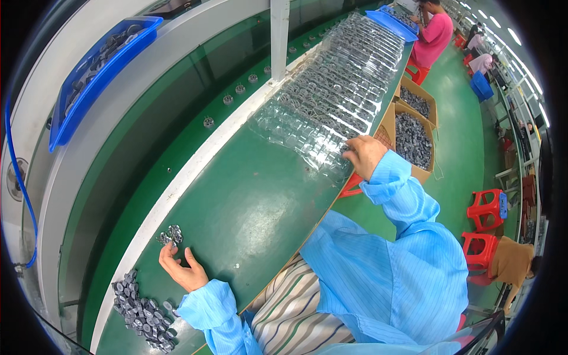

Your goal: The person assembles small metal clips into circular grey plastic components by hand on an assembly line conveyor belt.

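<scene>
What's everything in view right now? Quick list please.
clear blister trays: many, transparent, overlapping along the green bench
green bench: one, running diagonally
small grey parts: a pile, lower left of the bench
part cluster: a few, grey, at the left fingertips
blue bins: two, upper left and far end
cardboard boxes: two, filled with grey parts, right of the bench
red stools: several, on the floor
left hand: open, beside the cluster
right hand: on the nearest tray edge

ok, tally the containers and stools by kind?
Blue trays: 2
Cardboard boxes: 2
Red stools: 2
Total: 6
</scene>
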### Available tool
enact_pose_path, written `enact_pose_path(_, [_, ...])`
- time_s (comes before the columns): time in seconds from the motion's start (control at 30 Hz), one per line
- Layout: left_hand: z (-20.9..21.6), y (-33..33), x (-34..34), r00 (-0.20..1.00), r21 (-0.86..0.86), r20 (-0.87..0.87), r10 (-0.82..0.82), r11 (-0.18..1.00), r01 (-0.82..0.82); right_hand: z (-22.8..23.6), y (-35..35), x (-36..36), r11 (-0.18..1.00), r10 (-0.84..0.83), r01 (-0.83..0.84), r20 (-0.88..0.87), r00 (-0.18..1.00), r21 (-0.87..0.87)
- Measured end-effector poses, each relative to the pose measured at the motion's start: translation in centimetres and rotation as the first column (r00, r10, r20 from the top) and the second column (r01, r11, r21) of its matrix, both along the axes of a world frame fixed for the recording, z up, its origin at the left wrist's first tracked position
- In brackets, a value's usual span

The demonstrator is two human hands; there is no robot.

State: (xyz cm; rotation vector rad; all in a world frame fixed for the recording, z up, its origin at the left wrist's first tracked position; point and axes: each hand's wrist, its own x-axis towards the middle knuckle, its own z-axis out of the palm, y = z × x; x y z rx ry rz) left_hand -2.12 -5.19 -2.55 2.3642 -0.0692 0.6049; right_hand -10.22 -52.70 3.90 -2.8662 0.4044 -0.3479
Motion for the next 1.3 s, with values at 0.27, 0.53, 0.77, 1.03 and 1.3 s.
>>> enact_pose_path(0.27, [-0.1, 0.1, 0.0, 1.000, -0.035, -0.016, -0.010, 0.999, 0.009, 0.9, 0.0, 1.0, 0.985, -0.142, 0.162, -0.248, 0.958, 0.059])
enact_pose_path(0.53, [0.0, -0.2, 0.0, 0.999, -0.042, -0.031, -0.045, 0.998, 0.044, 0.7, -1.0, 1.9, 0.974, -0.184, 0.218, -0.339, 0.923, 0.064])
enact_pose_path(0.77, [0.5, 0.0, -0.2, 0.999, -0.040, -0.018, -0.031, 0.999, 0.030, -0.8, -1.1, 1.3, 0.952, -0.136, 0.154, -0.085, 0.987, 0.265])
enact_pose_path(1.03, [0.7, -0.3, -0.1, 0.999, -0.085, 0.010, -0.044, 0.995, 0.044, 2.1, 12.8, 5.6, 0.872, 0.188, -0.265, 0.221, 0.957, 0.410])
enact_pose_path(1.3, [1.5, 0.1, -0.6, 0.997, -0.106, -0.038, 0.071, 0.992, -0.074, -2.6, 28.4, 16.4, 0.516, 0.855, -0.780, 0.167, 0.490, -0.353])
